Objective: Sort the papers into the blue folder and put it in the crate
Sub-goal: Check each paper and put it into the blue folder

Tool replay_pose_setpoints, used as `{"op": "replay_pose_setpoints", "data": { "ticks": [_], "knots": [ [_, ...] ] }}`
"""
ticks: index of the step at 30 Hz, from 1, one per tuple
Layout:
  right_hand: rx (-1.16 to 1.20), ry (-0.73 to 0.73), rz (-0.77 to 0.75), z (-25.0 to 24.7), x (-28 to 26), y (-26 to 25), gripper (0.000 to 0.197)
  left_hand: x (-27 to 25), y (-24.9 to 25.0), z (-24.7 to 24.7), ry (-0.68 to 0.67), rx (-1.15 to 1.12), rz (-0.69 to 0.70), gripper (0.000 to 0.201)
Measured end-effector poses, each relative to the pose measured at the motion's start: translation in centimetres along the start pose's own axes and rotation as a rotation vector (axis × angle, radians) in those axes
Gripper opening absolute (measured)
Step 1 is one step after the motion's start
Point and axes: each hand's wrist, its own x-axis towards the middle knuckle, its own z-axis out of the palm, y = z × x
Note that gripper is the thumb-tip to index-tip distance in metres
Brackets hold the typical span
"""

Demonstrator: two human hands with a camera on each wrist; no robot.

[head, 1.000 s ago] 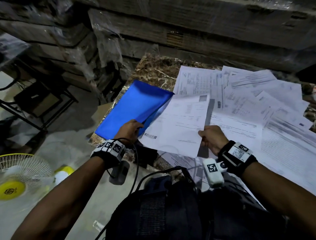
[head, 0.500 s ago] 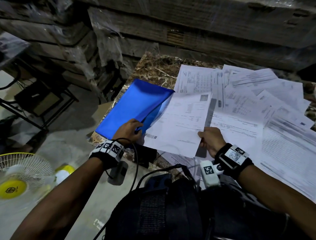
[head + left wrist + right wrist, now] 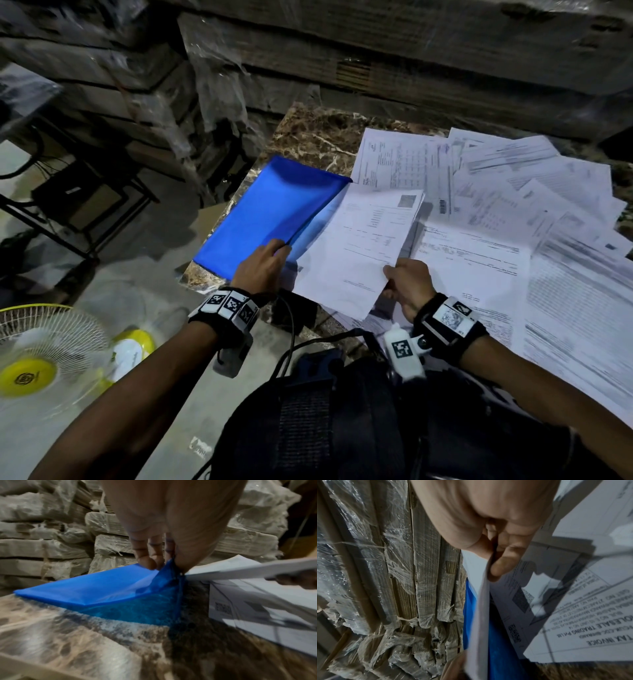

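Head overhead; wrists close, forward

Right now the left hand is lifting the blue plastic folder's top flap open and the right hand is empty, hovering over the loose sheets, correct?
Not quite. The left hand does lift the blue plastic folder flap, but the right hand isn't empty: it pinches a white printed sheet at its corner. The head view shows it.

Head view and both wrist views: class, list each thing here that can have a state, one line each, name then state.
Blue folder: on the table, top cover lifted open.
Left hand: pinches the folder's cover.
Right hand: pinches a sheet.
Sheet: lifted off the table, its edge at the folder's mouth.
Loose papers: spread overlapping on the table, not filed.
Table: marble-patterned, part bare.
Fan: on the floor; running or not, cannot tell.
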Motion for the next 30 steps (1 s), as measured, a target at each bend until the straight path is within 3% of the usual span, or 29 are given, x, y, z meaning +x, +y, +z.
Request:
{"op": "replay_pose_setpoints", "data": {
  "ticks": [3,9,13,19,22,25,30],
  "knots": [
    [0.015,-0.050,0.012,0.8,-0.6,-0.1,0.024,-0.2,0.4,-0.3,-0.018,-0.009,0.045,0.039],
    [0.026,-0.127,0.026,2.4,-1.3,-0.6,0.022,0.0,0.8,0.5,0.035,-0.079,0.170,0.032],
    [-0.017,-0.116,0.048,3.7,-0.7,-0.5,0.021,-0.2,1.8,0.8,0.114,-0.100,0.115,0.033],
    [-0.125,-0.121,0.042,2.9,-0.1,-0.4,0.026,-0.3,1.2,-0.7,0.056,-0.076,0.023,0.071],
    [-0.140,-0.116,0.063,2.3,0.5,-0.2,0.030,-0.3,0.4,0.0,0.055,-0.056,0.080,0.060],
    [-0.146,-0.129,0.049,3.4,1.1,-0.2,0.015,-0.2,0.2,1.2,0.099,-0.081,0.190,0.035],
    [-0.112,-0.109,0.039,6.9,1.7,-0.7,0.022,0.0,-0.7,1.7,-0.059,-0.095,0.228,0.045]
  ]
}}
